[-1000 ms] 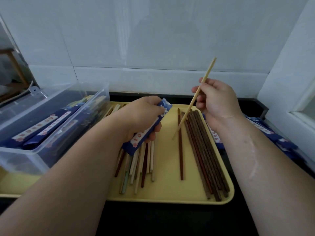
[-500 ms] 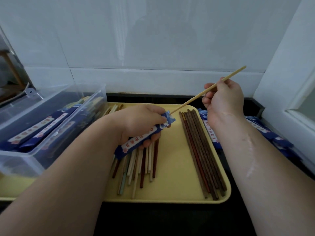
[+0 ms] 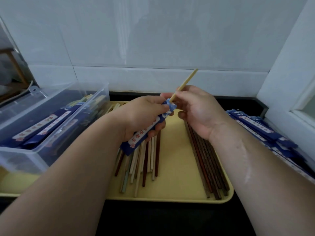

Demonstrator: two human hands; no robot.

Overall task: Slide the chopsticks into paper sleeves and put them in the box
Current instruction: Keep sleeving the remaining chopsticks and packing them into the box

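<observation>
My left hand grips a blue paper sleeve with a white label, held slanted above the yellow tray. My right hand pinches a pale bamboo chopstick whose lower end is inside the sleeve's open top; its upper part sticks out toward the wall. Mixed light and dark chopsticks lie on the tray under my left hand. A row of dark brown chopsticks lies on the tray's right side. The clear plastic box at the left holds several sleeved chopsticks.
A pile of blue paper sleeves lies on the black counter right of the tray. White tiled wall stands behind, a white frame at the right. A wooden rack shows at the far left.
My right hand has moved left toward my left hand and pushed the bamboo chopstick deeper into the sleeve. The sleeve has lifted slightly and turned steeper.
</observation>
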